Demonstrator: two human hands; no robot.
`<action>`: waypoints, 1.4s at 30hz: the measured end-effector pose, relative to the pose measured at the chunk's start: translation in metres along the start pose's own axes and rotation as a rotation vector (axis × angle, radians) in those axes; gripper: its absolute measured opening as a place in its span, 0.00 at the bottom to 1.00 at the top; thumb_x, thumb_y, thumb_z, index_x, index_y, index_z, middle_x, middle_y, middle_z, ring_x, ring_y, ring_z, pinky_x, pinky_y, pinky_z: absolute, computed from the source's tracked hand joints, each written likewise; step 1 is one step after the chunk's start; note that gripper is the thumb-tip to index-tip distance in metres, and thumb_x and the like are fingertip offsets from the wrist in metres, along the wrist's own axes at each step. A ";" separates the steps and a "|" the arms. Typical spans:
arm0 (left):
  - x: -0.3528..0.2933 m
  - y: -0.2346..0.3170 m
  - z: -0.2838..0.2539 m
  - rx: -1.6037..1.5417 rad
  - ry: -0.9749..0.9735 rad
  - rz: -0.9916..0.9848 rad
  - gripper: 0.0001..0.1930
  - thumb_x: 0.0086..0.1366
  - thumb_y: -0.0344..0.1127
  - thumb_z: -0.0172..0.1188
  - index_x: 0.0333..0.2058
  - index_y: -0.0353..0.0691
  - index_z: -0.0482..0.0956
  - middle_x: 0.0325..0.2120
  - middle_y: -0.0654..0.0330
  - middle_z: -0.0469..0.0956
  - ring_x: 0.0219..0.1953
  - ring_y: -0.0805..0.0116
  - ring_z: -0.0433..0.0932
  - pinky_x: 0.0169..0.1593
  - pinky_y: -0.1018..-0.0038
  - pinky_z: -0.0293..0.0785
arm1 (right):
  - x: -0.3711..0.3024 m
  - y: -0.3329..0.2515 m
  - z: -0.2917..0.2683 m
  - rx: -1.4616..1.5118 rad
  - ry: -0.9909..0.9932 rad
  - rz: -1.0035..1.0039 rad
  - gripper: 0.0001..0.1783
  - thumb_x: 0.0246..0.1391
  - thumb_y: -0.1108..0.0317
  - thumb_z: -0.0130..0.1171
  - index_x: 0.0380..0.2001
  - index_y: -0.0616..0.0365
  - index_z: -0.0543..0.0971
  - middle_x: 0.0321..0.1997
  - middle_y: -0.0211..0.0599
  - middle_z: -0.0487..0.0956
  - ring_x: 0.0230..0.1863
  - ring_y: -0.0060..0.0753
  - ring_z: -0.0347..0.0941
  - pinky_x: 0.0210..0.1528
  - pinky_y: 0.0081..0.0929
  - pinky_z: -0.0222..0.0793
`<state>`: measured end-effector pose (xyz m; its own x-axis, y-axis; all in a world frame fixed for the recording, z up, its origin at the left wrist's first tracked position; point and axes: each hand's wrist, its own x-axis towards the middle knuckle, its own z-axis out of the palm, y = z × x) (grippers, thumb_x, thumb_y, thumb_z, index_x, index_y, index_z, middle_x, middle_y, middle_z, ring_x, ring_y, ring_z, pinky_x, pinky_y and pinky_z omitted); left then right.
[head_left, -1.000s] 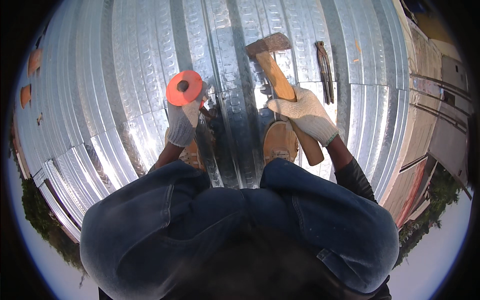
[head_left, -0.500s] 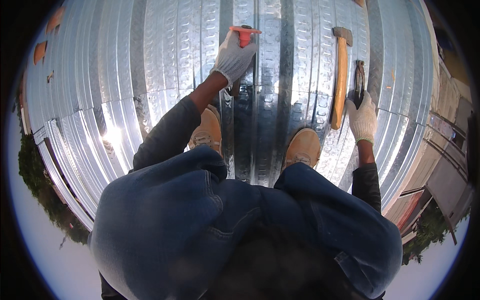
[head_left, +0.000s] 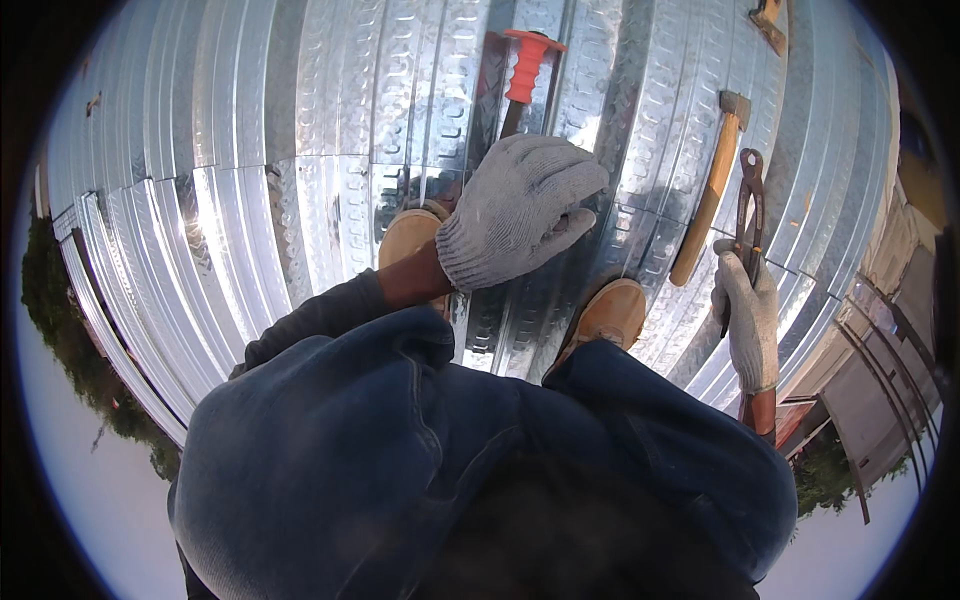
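Note:
My left hand (head_left: 525, 210), in a white knit glove, is raised over the metal sheet between my shoes. Its fingers are slightly curled, apart from the thumb, with nothing in them. Just beyond it, a chisel (head_left: 526, 72) with a red grip and hand guard lies on the sheet, its lower shaft hidden behind the glove. At the right, my gloved right hand (head_left: 750, 310) grips a pair of dark pincers (head_left: 750, 195), jaws pointing away from me. A hammer (head_left: 708, 195) with a wooden handle rests on the sheet left of the pincers.
Ribbed, shiny metal decking (head_left: 330, 100) spreads all around, with a sheet seam crossing it. My tan shoes (head_left: 610, 312) stand on it. Another wooden-handled tool (head_left: 770, 25) lies at the far right. Beyond the right edge are poles and boards (head_left: 880, 400).
My left hand has let go of the chisel and come back toward me. My right hand has drawn the pincers nearer and lifted them from the sheet. The view has shifted slightly.

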<state>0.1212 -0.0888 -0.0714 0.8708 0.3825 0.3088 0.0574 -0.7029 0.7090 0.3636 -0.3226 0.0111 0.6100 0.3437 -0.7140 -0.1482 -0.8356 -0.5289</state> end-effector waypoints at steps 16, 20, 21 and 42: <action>-0.013 0.009 0.063 -0.432 -0.403 0.156 0.27 0.63 0.34 0.66 0.62 0.42 0.79 0.55 0.56 0.81 0.60 0.59 0.80 0.68 0.60 0.70 | 0.006 -0.050 0.077 -0.061 -0.891 0.317 0.18 0.67 0.69 0.54 0.52 0.69 0.84 0.41 0.43 0.88 0.36 0.35 0.88 0.43 0.33 0.90; -0.023 0.009 0.065 -0.483 -0.321 0.120 0.24 0.64 0.34 0.65 0.60 0.40 0.79 0.54 0.55 0.81 0.59 0.57 0.80 0.69 0.59 0.71 | 0.004 -0.061 0.086 -0.093 -0.953 0.249 0.17 0.67 0.69 0.53 0.51 0.69 0.83 0.38 0.43 0.87 0.33 0.33 0.87 0.37 0.32 0.88; -0.026 0.008 0.067 -0.501 -0.298 0.104 0.23 0.65 0.33 0.65 0.59 0.39 0.79 0.53 0.55 0.81 0.59 0.57 0.80 0.69 0.59 0.71 | 0.005 -0.065 0.092 -0.042 -0.910 0.383 0.15 0.68 0.69 0.53 0.48 0.69 0.82 0.37 0.43 0.86 0.30 0.32 0.85 0.35 0.32 0.87; -0.069 0.019 0.036 -0.594 -0.135 -0.589 0.13 0.70 0.30 0.69 0.50 0.40 0.80 0.49 0.53 0.79 0.54 0.55 0.82 0.56 0.61 0.81 | 0.000 -0.082 0.100 0.161 -0.672 0.633 0.17 0.72 0.67 0.48 0.56 0.65 0.75 0.41 0.41 0.82 0.42 0.34 0.84 0.42 0.33 0.84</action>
<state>0.0799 -0.1505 -0.1021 0.8320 0.4862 -0.2672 0.2867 0.0355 0.9574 0.2982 -0.2114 0.0089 -0.1914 0.0629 -0.9795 -0.4351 -0.9000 0.0272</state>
